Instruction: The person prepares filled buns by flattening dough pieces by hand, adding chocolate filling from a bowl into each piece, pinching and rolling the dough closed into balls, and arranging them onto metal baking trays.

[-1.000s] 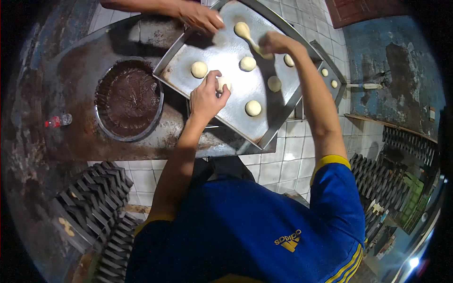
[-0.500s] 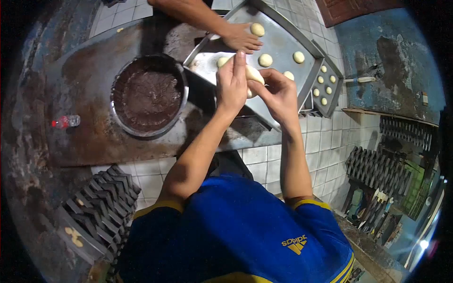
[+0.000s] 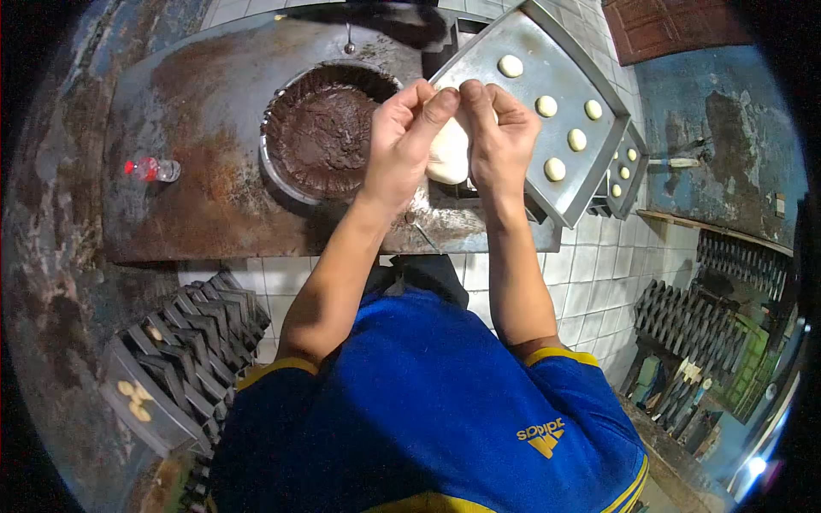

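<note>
A pale piece of dough (image 3: 449, 154) hangs between my two hands, above the table's front part. My left hand (image 3: 405, 137) pinches its upper left edge between thumb and fingers. On the other side my right hand (image 3: 499, 132) grips the upper right edge the same way. The fingers cover the top of the dough. Just left of my hands stands a round metal pot (image 3: 272, 158) holding a dark brown paste (image 3: 318, 128). Right of them, a metal tray (image 3: 532, 94) carries several round dough balls (image 3: 554, 169), spaced apart.
A clear bottle with a red cap (image 3: 152, 169) lies on the worn table (image 3: 188, 111). A spoon (image 3: 349, 41) rests behind the pot. Another tray (image 3: 631, 175) with dough balls sits farther right. Stacked dark metal trays (image 3: 201, 333) stand at lower left.
Another person's hand has left the tray. My hands have pulled the dough into a longer, hanging shape. The view has shifted, so the pot and tray appear farther right.
</note>
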Available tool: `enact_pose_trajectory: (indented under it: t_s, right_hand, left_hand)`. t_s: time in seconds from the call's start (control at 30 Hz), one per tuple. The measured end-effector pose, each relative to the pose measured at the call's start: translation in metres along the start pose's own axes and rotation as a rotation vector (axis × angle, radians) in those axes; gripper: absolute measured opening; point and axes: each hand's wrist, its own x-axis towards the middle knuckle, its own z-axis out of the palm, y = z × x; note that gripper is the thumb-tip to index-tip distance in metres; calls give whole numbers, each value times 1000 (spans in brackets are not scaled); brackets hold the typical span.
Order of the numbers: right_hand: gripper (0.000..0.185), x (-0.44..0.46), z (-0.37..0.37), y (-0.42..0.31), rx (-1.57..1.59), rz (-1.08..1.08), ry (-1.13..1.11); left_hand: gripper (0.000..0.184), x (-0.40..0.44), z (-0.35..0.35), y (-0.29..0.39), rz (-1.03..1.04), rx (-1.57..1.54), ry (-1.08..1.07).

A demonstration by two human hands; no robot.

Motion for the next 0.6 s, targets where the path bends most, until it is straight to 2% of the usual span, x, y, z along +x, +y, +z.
enact_pose_trajectory:
  t_s: [0.1,0.17,0.2,0.23,0.3,0.33,0.37,0.4,0.43,0.47,0.5,0.53,0.57,0.6]
  right_hand:
    - [38,-6,16,-11,-91,49,7]
    - [48,-8,16,-33,-176,276,-112]
    - [51,-10,19,-42,-77,320,-237]
    - [43,-15,14,-42,13,410,-323]
    - [35,-24,22,-48,-207,256,-539]
    - [28,-26,23,-44,-390,161,-530]
    - [32,-25,20,-39,-723,-57,-540]
    - [38,-27,17,-29,-734,62,-512]
    - [43,-31,11,-11,-744,176,-483]
    - [58,-38,0,22,-741,176,-459]
    - [67,-47,-13,55,-574,359,-424]
    - [78,-51,-24,78,-462,685,-420]
    - [82,-74,-52,149,-760,673,-376]
    - [77,-112,-83,208,-1207,507,-475]
  left_hand:
    - [30,-3,-13,3,20,36,100]
    - [45,-7,-16,15,-61,-163,222]
    - [58,-7,-36,11,-140,-69,113]
    - [52,-10,-65,-16,29,10,6]
    - [52,-24,-79,-18,-35,371,-210]
    - [58,-37,-84,-25,26,450,-225]
    - [66,-51,-90,-31,89,530,-235]
    - [75,-64,-95,-38,153,608,-240]
    - [74,-67,-90,-29,38,468,-213]
    - [82,-69,-111,-35,-120,544,-308]
    - [82,-72,-117,-33,-131,544,-300]
    - [81,-76,-121,-31,-48,660,-288]
    - [79,-79,-126,-28,37,777,-278]
    - [75,-87,-134,-23,23,901,-166]
